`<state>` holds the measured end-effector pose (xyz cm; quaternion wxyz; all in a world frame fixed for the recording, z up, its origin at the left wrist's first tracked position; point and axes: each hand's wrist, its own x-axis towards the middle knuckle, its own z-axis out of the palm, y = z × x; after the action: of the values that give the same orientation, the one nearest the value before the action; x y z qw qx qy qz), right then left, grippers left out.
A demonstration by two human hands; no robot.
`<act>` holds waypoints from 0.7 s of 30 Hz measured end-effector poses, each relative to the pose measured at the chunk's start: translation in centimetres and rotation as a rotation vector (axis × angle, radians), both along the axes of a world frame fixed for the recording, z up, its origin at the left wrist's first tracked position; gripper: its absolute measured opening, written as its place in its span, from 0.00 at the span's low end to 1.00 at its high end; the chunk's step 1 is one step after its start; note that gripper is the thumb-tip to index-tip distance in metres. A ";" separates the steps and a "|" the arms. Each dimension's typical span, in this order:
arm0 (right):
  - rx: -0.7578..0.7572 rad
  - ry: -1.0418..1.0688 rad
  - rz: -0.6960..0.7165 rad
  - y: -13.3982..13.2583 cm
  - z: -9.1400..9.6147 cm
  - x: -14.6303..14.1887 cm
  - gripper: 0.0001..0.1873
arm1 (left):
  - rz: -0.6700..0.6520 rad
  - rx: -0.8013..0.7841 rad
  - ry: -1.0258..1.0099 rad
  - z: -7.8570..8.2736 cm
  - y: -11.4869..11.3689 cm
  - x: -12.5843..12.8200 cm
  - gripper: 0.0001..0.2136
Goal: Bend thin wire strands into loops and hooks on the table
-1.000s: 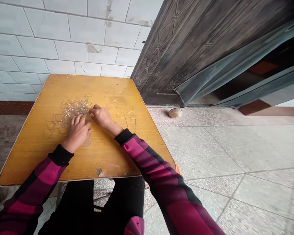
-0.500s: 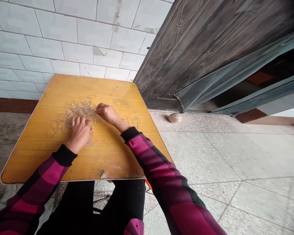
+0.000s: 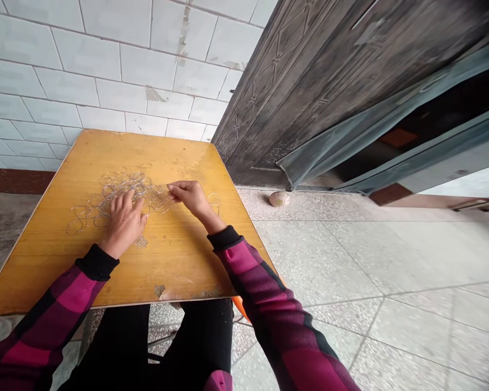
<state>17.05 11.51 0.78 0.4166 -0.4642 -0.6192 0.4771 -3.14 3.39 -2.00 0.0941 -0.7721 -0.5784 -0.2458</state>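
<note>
A tangled heap of thin, shiny wire hooks with round loops (image 3: 136, 182) lies on the yellow wooden table (image 3: 179, 255). My left hand (image 3: 125, 220) rests flat on the near side of the heap, fingers stretched out and a little apart. At the heap's right edge, my right hand (image 3: 191, 198) pinches a thin wire hook between thumb and fingertips; most of that piece is hard to make out. Further right, partly behind my right wrist, lie a few separate wire hooks (image 3: 215, 201).
White wall tiles (image 3: 146, 65) stand behind the table. To the right are a dark carved wooden door (image 3: 264, 108) and a hanging cloth (image 3: 309, 157). A pale roundish object (image 3: 279, 199) sits on the speckled floor by the door. Something orange (image 3: 241, 308) shows beneath the table edge.
My right hand has drawn away from the heap to the right, still pinching. My left hand stays on the heap. The whole view has shifted slightly.
</note>
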 end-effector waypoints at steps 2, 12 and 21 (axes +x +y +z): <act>-0.112 0.134 -0.025 -0.9 -0.5 0.4 0.14 | -0.035 0.020 -0.025 -0.1 0.2 -0.1 0.16; -0.305 0.212 0.005 -2.2 -2.6 -0.2 0.11 | -0.104 0.008 -0.157 -0.1 1.1 -0.6 0.17; -0.137 0.002 0.313 1.4 0.0 -1.8 0.08 | -0.274 -0.037 -0.185 -0.2 1.8 -1.1 0.22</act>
<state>15.25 12.88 0.74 0.3050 -0.3889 -0.6498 0.5775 -4.19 5.16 -2.16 -0.0083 -0.8194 -0.4784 -0.3157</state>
